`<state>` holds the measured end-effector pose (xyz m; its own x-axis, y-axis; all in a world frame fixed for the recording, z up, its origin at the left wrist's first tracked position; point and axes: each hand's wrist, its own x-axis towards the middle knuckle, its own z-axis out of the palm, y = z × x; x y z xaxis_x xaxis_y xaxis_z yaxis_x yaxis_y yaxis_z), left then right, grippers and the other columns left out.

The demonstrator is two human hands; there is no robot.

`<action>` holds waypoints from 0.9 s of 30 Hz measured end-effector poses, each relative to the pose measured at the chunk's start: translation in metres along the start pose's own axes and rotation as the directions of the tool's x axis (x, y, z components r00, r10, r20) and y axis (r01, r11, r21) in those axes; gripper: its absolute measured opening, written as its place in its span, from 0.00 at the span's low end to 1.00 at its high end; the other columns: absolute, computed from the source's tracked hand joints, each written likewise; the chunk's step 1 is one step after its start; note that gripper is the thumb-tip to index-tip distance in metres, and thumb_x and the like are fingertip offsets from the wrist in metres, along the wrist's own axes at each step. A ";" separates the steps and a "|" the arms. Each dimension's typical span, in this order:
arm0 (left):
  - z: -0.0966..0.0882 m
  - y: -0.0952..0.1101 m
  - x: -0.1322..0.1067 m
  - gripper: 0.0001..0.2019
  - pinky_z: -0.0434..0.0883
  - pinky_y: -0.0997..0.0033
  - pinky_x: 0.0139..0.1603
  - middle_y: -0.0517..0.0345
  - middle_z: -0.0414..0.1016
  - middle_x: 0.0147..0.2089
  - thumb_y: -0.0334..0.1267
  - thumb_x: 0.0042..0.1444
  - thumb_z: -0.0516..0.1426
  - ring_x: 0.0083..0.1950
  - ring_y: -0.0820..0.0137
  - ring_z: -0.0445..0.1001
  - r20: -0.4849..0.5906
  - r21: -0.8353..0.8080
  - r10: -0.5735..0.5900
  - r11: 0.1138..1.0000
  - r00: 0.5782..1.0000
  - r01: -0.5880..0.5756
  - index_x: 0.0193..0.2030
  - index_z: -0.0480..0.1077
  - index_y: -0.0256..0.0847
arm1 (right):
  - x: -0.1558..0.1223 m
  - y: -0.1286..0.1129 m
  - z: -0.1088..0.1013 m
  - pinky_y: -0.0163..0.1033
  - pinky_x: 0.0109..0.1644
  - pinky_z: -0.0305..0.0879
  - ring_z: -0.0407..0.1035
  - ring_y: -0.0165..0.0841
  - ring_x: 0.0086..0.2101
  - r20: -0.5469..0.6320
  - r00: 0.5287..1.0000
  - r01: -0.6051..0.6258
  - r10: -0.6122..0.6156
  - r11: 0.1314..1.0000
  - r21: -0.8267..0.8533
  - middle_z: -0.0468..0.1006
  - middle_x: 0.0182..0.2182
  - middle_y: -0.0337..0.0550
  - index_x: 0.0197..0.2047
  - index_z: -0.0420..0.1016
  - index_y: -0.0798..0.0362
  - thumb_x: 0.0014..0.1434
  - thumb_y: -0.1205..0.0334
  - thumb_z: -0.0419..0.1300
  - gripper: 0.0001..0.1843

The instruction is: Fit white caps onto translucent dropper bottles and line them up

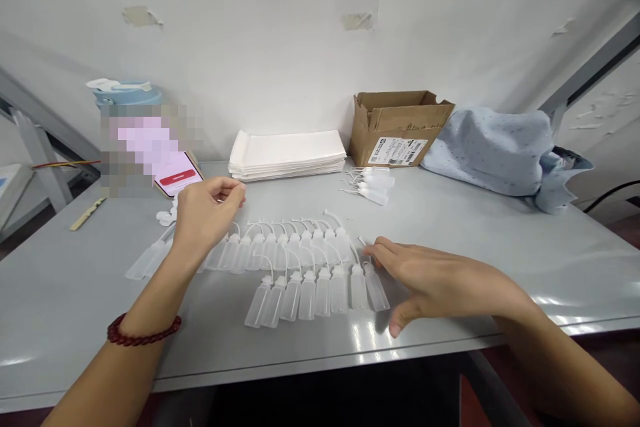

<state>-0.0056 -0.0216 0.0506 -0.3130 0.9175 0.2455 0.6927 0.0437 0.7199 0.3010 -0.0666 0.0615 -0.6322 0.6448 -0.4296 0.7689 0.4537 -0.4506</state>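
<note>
Two rows of clear plastic squeeze bottles with thin curved spout tubes lie on the grey table. My right hand (425, 277) is at the right end of the front row, thumb spread from the fingers. Its fingertips are at the spout of the end bottle (376, 288); whether they touch it I cannot tell. My left hand (207, 210) hovers above the left part of the back row (257, 252), thumb and fingers pinched together. What the pinch holds, if anything, is hidden. Small white caps (167, 216) lie beside that wrist, partly covered by it.
Behind the rows lies a stack of white paper envelopes or sheets (290, 155). A brown cardboard box (400, 127) stands right of it, with several more bottles (373, 195) before it. Light blue cloth (490, 153) is at right; a phone (177, 170) leans at left.
</note>
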 end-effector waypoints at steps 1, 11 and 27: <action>-0.001 0.001 0.000 0.09 0.64 0.75 0.32 0.59 0.74 0.27 0.38 0.49 0.55 0.30 0.71 0.71 0.002 -0.004 -0.011 1.000 1.000 0.011 0.31 0.74 0.36 | 0.000 0.000 0.002 0.45 0.42 0.66 0.67 0.45 0.40 0.003 1.000 -0.001 0.001 1.000 -0.003 0.68 0.43 0.49 0.52 0.66 0.57 0.45 0.38 0.63 0.39; -0.011 -0.012 0.012 0.10 0.67 0.78 0.32 0.59 0.74 0.26 0.39 0.48 0.56 0.30 0.73 0.72 -0.102 -0.035 -0.051 0.998 0.993 0.047 0.33 0.75 0.35 | 0.008 0.008 -0.005 0.41 0.40 0.64 0.68 0.40 0.37 -0.062 0.998 0.027 -0.025 0.999 0.037 0.71 0.40 0.46 0.50 0.66 0.55 0.51 0.49 0.61 0.27; -0.021 -0.062 0.044 0.18 0.65 0.59 0.48 0.42 0.77 0.42 0.37 0.51 0.53 0.46 0.54 0.72 0.204 0.552 0.101 0.810 0.974 -0.199 0.46 0.75 0.30 | 0.039 0.026 -0.012 0.47 0.41 0.71 0.73 0.35 0.35 -0.572 0.813 0.350 0.107 0.697 0.626 0.68 0.44 0.44 0.54 0.61 0.46 0.48 0.61 0.65 0.30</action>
<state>-0.0762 0.0082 0.0301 -0.1027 0.9784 0.1792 0.9819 0.0708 0.1759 0.2979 -0.0227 0.0422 -0.3772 0.9247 0.0507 0.2549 0.1563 -0.9543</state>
